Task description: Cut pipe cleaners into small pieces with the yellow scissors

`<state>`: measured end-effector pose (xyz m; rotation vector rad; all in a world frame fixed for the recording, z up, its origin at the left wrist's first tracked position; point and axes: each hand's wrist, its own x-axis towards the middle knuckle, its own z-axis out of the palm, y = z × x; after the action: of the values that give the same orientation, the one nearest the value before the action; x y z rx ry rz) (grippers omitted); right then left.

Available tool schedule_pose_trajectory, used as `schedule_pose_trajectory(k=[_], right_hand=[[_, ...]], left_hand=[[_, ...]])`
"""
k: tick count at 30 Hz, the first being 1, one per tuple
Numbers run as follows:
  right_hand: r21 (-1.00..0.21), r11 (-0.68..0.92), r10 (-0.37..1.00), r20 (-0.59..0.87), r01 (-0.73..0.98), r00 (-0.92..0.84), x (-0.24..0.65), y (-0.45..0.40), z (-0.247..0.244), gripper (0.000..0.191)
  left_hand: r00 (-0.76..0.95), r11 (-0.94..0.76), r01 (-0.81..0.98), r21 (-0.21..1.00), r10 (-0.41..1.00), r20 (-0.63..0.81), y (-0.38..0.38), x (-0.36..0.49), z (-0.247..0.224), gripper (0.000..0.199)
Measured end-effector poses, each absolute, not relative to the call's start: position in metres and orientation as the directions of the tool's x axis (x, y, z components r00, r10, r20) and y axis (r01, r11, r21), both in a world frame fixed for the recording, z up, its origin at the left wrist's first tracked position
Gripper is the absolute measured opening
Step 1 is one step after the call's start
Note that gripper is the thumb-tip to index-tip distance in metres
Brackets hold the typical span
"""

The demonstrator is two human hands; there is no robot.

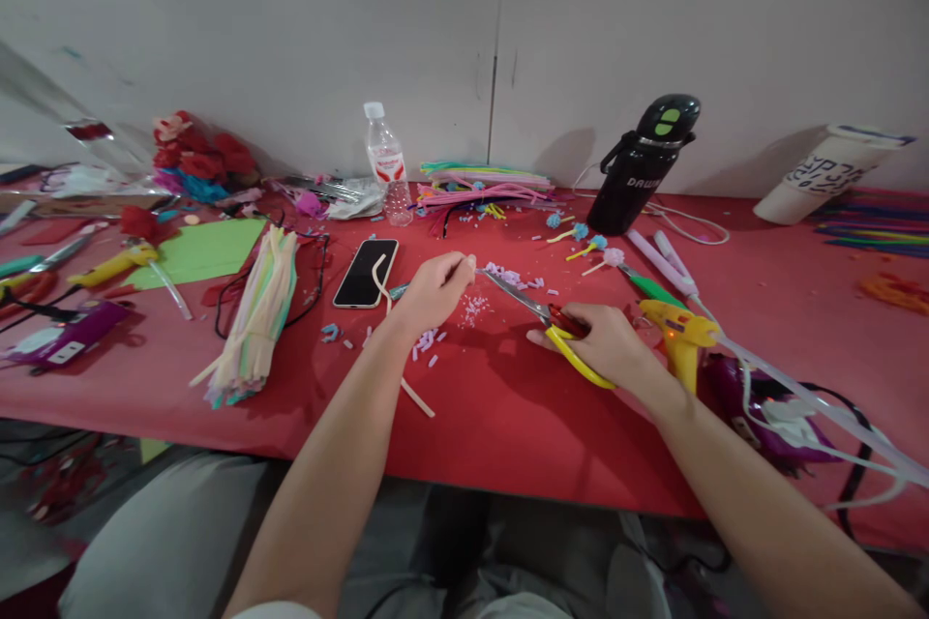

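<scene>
My right hand grips scissors with yellow and red handles, fingers in the loops. Their blades point left, and the tips reach my left hand. The left fingers are pinched together at those tips; whatever they hold is too small or hidden to name. Below the blades lie short lilac pieces and a scatter of pale tiny bits. More lilac clippings lie by my left wrist. A cream pipe cleaner shows on both sides of my left forearm, its middle hidden.
Left are a phone and a pipe cleaner bundle. Behind stand a water bottle, a pipe cleaner pile and a black flask. A yellow glue gun, small fluffy flowers and a white cup are right.
</scene>
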<state>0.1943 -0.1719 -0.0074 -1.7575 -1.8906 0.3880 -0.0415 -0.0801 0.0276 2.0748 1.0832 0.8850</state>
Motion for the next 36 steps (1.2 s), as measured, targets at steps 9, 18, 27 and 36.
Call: schedule_pose_trajectory(k=[9,18,27,36], right_hand=[[-0.551,0.099,0.987,0.158,0.829,-0.013,0.1936,-0.1707,-0.0051,0.058],[-0.545,0.093,0.982,0.187,0.833,0.012,0.1948,-0.1713,-0.0064,0.059],[-0.523,0.110,0.979,0.202,0.845,-0.003,0.1961,-0.1699,-0.0094,0.059],[-0.538,0.095,0.985,0.172,0.838,-0.002,0.1943,-0.1711,-0.0061,0.059]], left_hand=[[0.435,-0.468,0.433,0.770,0.857,0.276,-0.0811,-0.0409,0.0280,0.038],[0.421,-0.434,0.427,0.793,0.872,0.250,-0.0783,-0.0412,0.0275,0.040],[0.426,-0.437,0.427,0.792,0.869,0.251,-0.0793,-0.0408,0.0277,0.040],[0.429,-0.444,0.424,0.789,0.866,0.257,-0.0777,-0.0413,0.0249,0.040]])
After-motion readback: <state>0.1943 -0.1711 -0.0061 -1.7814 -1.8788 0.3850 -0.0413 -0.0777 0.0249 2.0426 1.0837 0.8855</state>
